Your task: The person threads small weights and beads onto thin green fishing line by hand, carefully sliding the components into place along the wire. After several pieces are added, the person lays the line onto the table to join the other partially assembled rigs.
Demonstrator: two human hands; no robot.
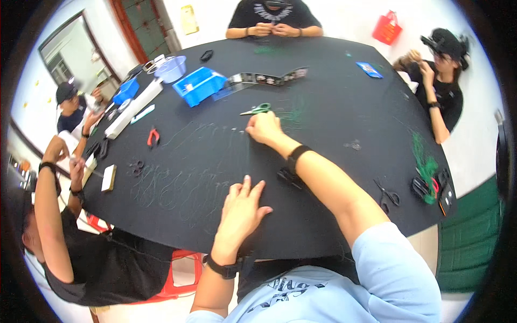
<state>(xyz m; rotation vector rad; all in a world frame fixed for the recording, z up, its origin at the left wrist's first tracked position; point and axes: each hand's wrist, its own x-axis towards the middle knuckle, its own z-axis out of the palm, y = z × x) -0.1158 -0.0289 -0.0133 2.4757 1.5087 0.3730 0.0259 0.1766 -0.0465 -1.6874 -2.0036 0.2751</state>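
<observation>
My left hand (pixel 240 210) lies on the black table with its fingers stretched out and apart. My right hand (pixel 264 128) reaches across to the table's middle, its fingers drawn together and pointing down at the surface. What they pinch, if anything, is too small to make out. Just beyond those fingers lies a pair of scissors (pixel 260 109) with green handles. Fine pale thread (pixel 177 185) spreads in loose loops to the left of my left hand. Green thread (pixel 295 109) lies scattered beyond my right hand.
A blue bin (pixel 199 86) and red-handled pliers (pixel 154 137) lie to the left. Dark scissors (pixel 386 195) and a green thread bundle (pixel 426 167) are at the right. A small black object (pixel 291 177) sits under my right forearm. Several people work around the table.
</observation>
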